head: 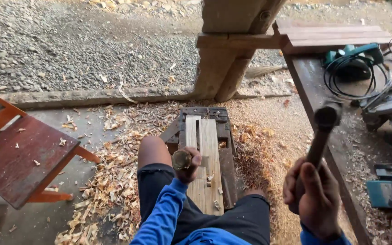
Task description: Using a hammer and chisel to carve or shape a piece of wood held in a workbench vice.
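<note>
Long bright blue fabric sleeves [162,218] worn down to both wrists, black knee-length shorts [196,213] worn over the thighs, knees left bare, bare left hand [188,164] and bare right hand [313,195], no gloves worn

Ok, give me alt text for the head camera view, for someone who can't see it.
Seen from above, a seated person's left hand grips a chisel handle set on pale wooden boards between the knees, while the right hand raises a hammer. Wood shavings litter the floor; a red-brown chair stands left, a workbench with power tools right.
</note>
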